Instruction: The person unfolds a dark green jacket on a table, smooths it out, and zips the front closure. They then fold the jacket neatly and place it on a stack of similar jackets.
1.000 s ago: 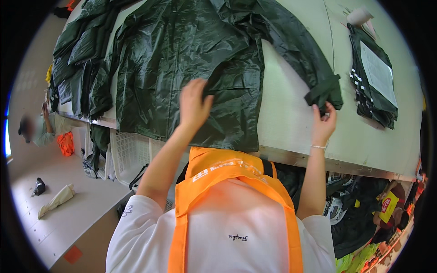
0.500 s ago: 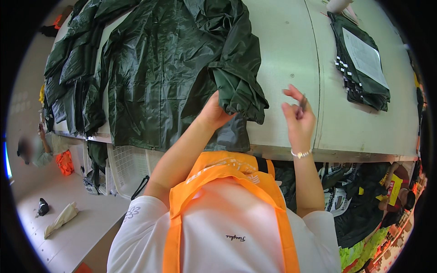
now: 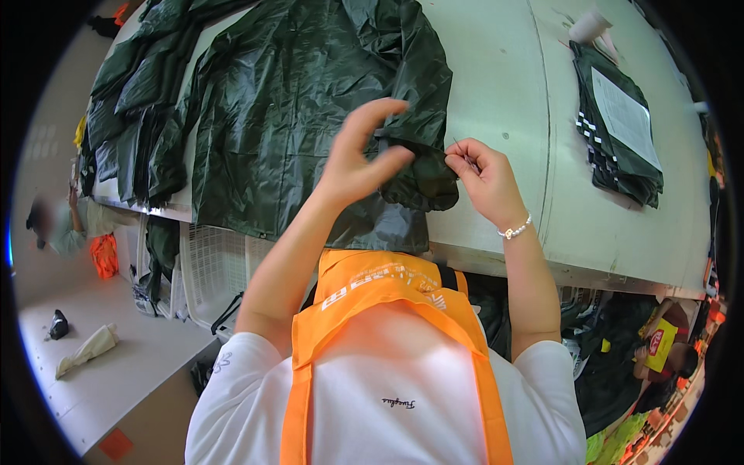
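A dark green, shiny jacket lies spread on the pale table. Its right-hand sleeve is bunched up, and the cuff end faces the front edge. Over this sleeve hovers my left hand, open, its thumb and fingers spread apart with nothing between them. My right hand is closed in a pinch at the right edge of the cuff. Something thin and dark shows between its fingers, too small to name. Whether the fingertips also grip the fabric cannot be made out.
More dark green garments lie along the table's left side. A folded dark stack with a paper sheet rests at the right, below a white roll. White plastic baskets stand under the table edge. Another person is at far left.
My left hand has let go of the sleeve end and opened above it. My right hand has moved left to the cuff and closed in a pinch. The view has shifted slightly.
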Action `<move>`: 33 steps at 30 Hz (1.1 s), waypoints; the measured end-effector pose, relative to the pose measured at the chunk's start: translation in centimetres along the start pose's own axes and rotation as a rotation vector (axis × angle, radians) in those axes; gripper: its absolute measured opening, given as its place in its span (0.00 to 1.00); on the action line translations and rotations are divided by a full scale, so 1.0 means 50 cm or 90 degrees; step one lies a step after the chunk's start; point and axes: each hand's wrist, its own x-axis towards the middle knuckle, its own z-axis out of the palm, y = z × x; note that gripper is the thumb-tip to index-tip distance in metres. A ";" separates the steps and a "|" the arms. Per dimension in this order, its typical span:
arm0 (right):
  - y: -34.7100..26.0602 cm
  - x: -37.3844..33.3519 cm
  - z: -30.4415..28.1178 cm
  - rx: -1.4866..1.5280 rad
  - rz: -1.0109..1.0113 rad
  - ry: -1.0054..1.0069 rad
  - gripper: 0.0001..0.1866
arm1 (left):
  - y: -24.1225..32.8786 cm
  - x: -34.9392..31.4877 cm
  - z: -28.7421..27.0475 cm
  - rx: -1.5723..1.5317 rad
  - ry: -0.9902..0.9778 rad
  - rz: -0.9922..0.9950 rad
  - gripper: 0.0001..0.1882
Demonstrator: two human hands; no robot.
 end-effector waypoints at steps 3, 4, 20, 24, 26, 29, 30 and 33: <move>-0.054 0.010 -0.004 0.100 0.039 -0.032 0.07 | 0.036 0.036 0.013 0.106 -0.214 -0.006 0.12; -0.057 0.011 -0.007 0.110 0.038 -0.025 0.06 | 0.051 0.034 0.014 0.058 -0.158 -0.071 0.10; -0.082 -0.032 0.006 -0.083 -0.236 0.180 0.09 | 0.058 -0.001 0.024 -0.457 0.010 -0.307 0.07; -0.063 -0.035 0.028 -0.149 -0.289 0.195 0.10 | 0.082 0.000 0.030 -0.374 0.017 -0.327 0.11; -0.062 -0.036 0.027 -0.137 -0.266 0.186 0.09 | 0.086 -0.001 0.035 -0.318 0.014 -0.289 0.11; -0.066 -0.039 0.020 -0.095 -0.202 0.149 0.06 | 0.089 -0.003 0.041 -0.202 -0.019 -0.215 0.11; -0.064 -0.042 0.020 -0.082 -0.188 0.145 0.06 | 0.102 -0.003 0.040 -0.161 -0.049 -0.219 0.11; -0.065 -0.047 0.014 -0.070 -0.155 0.103 0.04 | 0.118 -0.006 0.035 -0.060 -0.100 -0.194 0.14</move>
